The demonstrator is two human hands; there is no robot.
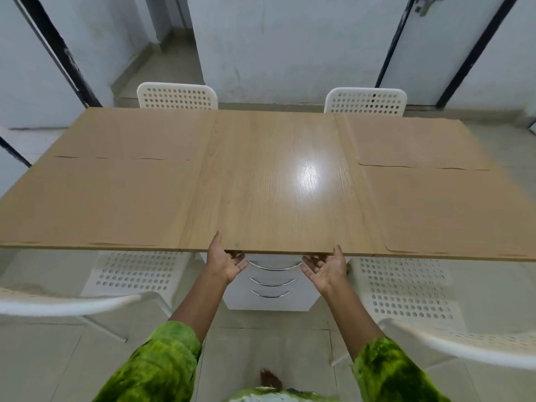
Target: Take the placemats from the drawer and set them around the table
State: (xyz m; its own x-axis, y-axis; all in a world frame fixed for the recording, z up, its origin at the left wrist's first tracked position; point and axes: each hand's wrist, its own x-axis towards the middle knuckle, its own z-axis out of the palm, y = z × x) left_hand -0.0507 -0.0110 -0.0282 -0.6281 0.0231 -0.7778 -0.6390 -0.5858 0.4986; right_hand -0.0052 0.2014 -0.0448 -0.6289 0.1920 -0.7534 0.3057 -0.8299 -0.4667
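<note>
Tan placemats lie flat on the wooden table (275, 184): two on the left, one far (130, 134) and one near (95, 201), and two on the right, one far (412, 140) and one near (452, 210). Under the table's front edge stands a white drawer unit (272, 300) with three curved chrome handles, all drawers shut. My left hand (224, 261) and my right hand (326, 268) sit at the front edge on either side of the top handle (274, 266). Their fingers are spread and hold nothing, with the thumbs up against the edge.
Two white perforated chairs stand at the far side, one left (177, 95) and one right (365, 101). Two more, left (87, 303) and right (435, 309), flank me at the near side. A doorway and closed doors are behind the table.
</note>
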